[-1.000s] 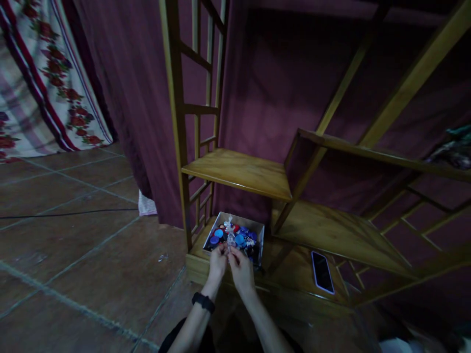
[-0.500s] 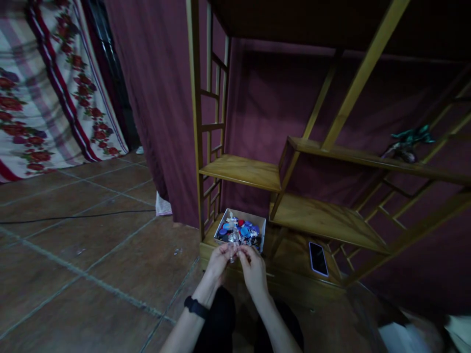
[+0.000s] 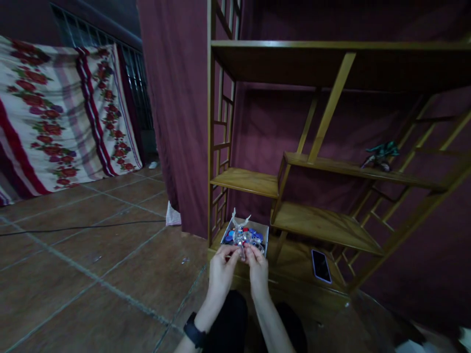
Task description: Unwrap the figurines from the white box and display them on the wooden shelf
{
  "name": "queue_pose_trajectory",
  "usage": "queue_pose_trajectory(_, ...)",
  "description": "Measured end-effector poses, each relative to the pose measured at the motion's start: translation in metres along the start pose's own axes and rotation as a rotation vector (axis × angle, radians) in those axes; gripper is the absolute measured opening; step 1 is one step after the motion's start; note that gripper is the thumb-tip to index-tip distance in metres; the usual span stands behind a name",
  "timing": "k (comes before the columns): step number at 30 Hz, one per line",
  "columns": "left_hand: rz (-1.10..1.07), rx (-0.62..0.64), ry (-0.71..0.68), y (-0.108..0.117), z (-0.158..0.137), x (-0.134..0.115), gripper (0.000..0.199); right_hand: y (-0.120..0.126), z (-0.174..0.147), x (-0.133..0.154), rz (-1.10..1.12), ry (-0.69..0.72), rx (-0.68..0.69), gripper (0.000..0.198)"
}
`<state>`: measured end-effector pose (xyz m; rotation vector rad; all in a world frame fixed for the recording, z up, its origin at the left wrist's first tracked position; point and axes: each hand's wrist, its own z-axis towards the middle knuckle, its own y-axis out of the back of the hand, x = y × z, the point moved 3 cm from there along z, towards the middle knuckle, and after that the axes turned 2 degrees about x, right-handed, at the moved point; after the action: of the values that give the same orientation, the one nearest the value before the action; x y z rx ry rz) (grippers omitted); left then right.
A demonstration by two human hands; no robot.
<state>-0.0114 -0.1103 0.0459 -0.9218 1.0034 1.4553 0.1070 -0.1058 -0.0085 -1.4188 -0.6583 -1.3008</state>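
Between my hands is a clear, shiny figure (image 3: 241, 236) with two pale antler-like prongs pointing up; its exact kind is too small to make out. My left hand (image 3: 221, 269) pinches its lower part from the left, thumb and fingertips closed. From the right, the fingertips of my right hand (image 3: 258, 268) close on it too, near a small red spot. Just behind, a shallow open box (image 3: 266, 230) sits on the lowest shelf, holding blue, purple, red and dark small pieces (image 3: 256, 235), partly hidden by the figure.
A wooden shelf unit (image 3: 250, 181) rises in front of me. A phone (image 3: 321, 266) lies on its bottom board to the right, and a green and dark ornament (image 3: 380, 156) stands higher up. A black cable (image 3: 81, 227) crosses the tiled floor (image 3: 121, 235) at left.
My view has tilted up and turned left, showing more upper shelf. The clear figure now stands more upright in my fingers, its prongs plainly seen above the box.
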Motion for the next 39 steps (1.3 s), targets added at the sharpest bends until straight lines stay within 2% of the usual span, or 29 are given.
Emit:
queue_pose_trajectory(2, 0.009, -0.046, -0.024, 0.006, -0.004, -0.007, 0.018, -0.006, -0.005, 0.003, 0.114, -0.036, 0.002, 0.038)
queue_pose_trajectory(5, -0.143, -0.076, 0.073, 0.013, -0.005, -0.007, 0.024, -0.016, -0.014, 0.009, 0.233, -0.085, 0.032, 0.037)
queue_pose_trajectory(9, -0.362, 0.054, 0.226, 0.016, -0.007, -0.007, 0.04, -0.025, -0.025, 0.017, 0.293, -0.124, 0.101, 0.034)
queue_pose_trajectory(14, -0.455, 0.041, 0.316, 0.022, -0.011, -0.011, 0.039, -0.028, -0.032, 0.027, 0.277, -0.133, 0.138, 0.032)
queue_pose_trajectory(17, -0.584, 0.084, 0.381, 0.022, -0.014, -0.015, 0.037, -0.03, -0.035, 0.035, 0.283, -0.122, 0.183, 0.031)
queue_pose_trajectory(25, -0.694, 0.252, 0.358, 0.025, -0.024, -0.026, 0.03, -0.034, -0.037, 0.044, 0.338, -0.217, 0.296, 0.029)
queue_pose_trajectory(30, -0.688, 0.132, 0.297, 0.032, -0.021, -0.016, 0.029, -0.031, -0.037, 0.041, 0.342, -0.244, 0.273, 0.03)
queue_pose_trajectory(36, -0.629, -0.139, 0.227, 0.037, -0.022, -0.012, 0.036, -0.027, -0.039, 0.043, 0.295, -0.138, 0.211, 0.029)
queue_pose_trajectory(39, -0.578, -0.131, 0.224, 0.033, -0.025, -0.013, 0.032, -0.024, -0.038, 0.041, 0.243, -0.098, 0.176, 0.03)
